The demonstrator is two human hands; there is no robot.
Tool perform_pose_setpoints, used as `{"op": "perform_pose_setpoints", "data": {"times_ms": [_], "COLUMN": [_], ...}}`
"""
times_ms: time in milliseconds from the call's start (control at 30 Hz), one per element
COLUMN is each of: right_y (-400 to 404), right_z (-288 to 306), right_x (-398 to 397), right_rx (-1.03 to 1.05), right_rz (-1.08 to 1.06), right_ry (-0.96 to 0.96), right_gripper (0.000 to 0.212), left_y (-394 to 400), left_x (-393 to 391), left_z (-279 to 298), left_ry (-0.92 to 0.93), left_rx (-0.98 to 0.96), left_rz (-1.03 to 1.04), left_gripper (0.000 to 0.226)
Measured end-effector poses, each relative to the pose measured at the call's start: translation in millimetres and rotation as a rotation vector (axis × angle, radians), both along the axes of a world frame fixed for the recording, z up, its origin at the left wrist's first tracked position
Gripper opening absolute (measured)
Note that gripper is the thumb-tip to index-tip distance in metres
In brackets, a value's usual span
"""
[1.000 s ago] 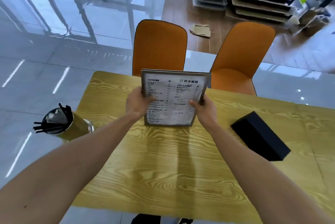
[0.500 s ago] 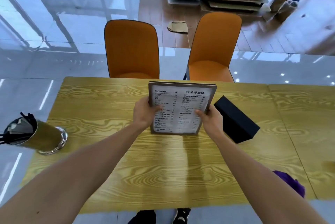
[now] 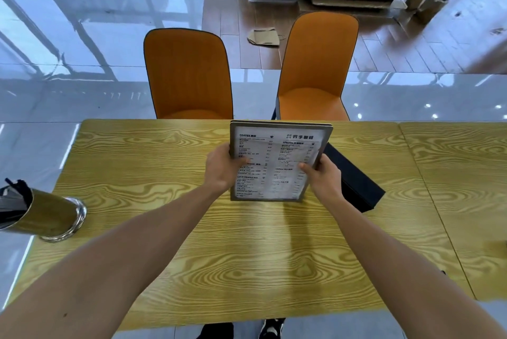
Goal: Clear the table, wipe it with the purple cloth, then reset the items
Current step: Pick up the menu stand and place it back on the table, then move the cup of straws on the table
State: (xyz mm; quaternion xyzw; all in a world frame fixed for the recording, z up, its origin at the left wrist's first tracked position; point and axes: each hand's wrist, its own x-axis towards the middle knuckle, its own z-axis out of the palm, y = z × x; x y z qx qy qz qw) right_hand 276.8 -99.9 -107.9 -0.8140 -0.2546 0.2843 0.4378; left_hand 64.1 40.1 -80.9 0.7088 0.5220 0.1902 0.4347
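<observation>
Both hands grip a framed menu (image 3: 277,163) over the wooden table (image 3: 164,229), held tilted with its printed face toward the camera. The left hand (image 3: 222,171) closes on its nine o'clock edge, thumb across the print; the right hand (image 3: 325,178) closes on the four o'clock edge. A black box (image 3: 356,187) lies on the table at three o'clock from the menu, partly hidden behind it. A gold cup of black straws (image 3: 46,215) stands at the table's nine o'clock edge. Two orange chairs (image 3: 189,72) sit at twelve o'clock.
</observation>
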Motion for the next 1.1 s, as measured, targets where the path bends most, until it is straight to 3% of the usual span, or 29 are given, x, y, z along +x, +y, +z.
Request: {"op": "perform_pose_setpoints", "data": {"times_ms": [467,600,700,933,1100], "right_y": [7,-6,-13,46,112], "right_z": [-2,3,1,14,32], "right_x": [1,-29,-63,-163,-245], "right_rx": [-0.082,-0.235,-0.341,-0.094,-0.064], "right_rz": [-0.035,-0.172,-0.178,0.381,0.747], "right_ry": [-0.04,-0.078,-0.113,0.0,0.055], "right_gripper": [0.029,0.046,0.034,0.022,0.058], "left_y": [10,10,9,21,28], "left_x": [3,-11,-34,-130,-223], "left_z": [-9,-12,-10,7,30], "left_ry": [0.038,0.097,0.116,0.069,-0.007], "left_rx": [0.037,0.055,0.092,0.102,0.29], "left_rz": [-0.054,-0.008,0.008,0.196,0.413], "left_gripper": [0.027,0.026,0.032,0.032,0.042]}}
